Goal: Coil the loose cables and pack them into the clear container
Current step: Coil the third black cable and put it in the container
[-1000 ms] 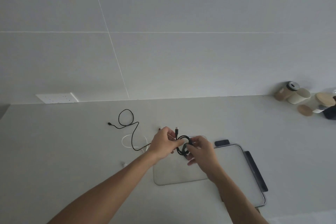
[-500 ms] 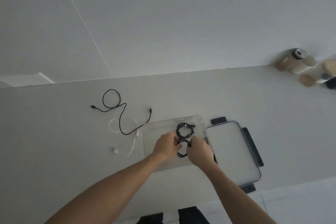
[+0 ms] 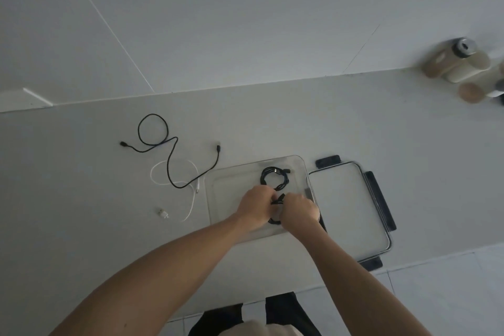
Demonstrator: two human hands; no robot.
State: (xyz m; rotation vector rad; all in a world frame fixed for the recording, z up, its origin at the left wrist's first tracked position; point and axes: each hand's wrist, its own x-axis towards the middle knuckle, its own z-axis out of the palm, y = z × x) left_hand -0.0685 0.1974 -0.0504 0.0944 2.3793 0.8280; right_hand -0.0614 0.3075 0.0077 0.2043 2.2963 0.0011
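Two hands meet over the near half of one clear container [image 3: 226,196], a shallow rounded rectangle of see-through plastic on a pale matte counter [image 3: 272,123]. The left hand [image 3: 256,206] and right hand [image 3: 298,211] are close together, fingers curled round one black coiled cable [image 3: 276,200] held low inside the container. A second black coil [image 3: 274,178] lies in the far half of the container. Left of the container, two loose cables lie on the counter: one thin black cable [image 3: 169,155] with a loop and a plug at each end, and one thin white cable [image 3: 188,199] crossing under it. Just right of the container lies one flat lid [image 3: 346,204] with dark clips along its edges. At the far right stand several blurred beige and cream jars [image 3: 458,65]. No writing can be read.
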